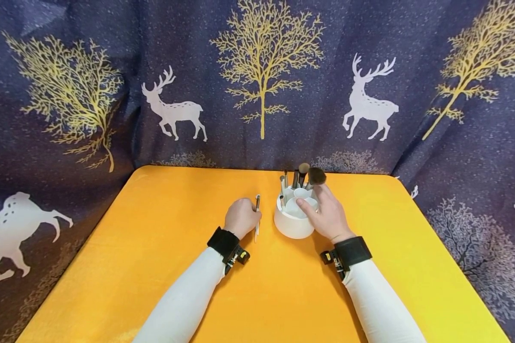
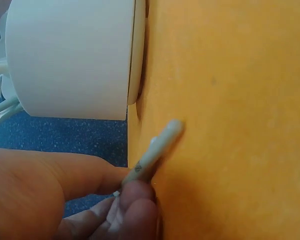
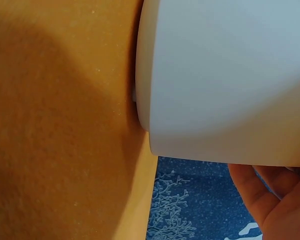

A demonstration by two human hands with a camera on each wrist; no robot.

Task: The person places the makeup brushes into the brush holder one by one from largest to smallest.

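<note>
My left hand pinches a slim makeup brush between thumb and fingers, just left of a round white brush holder. The brush stands nearly upright over the table in the head view. Up close in the left wrist view, its pale handle sticks out past the fingertips, near the orange surface. My right hand grips the holder at its right side, thumb over the rim. In the right wrist view, the holder's wall hides the tips of the fingers.
Several makeup brushes stand in the holder's compartments, among them a large dark fluffy one beside the right fingers. The holder rests on an orange-covered table. A dark blue curtain with deer and trees hangs behind the table's far edge.
</note>
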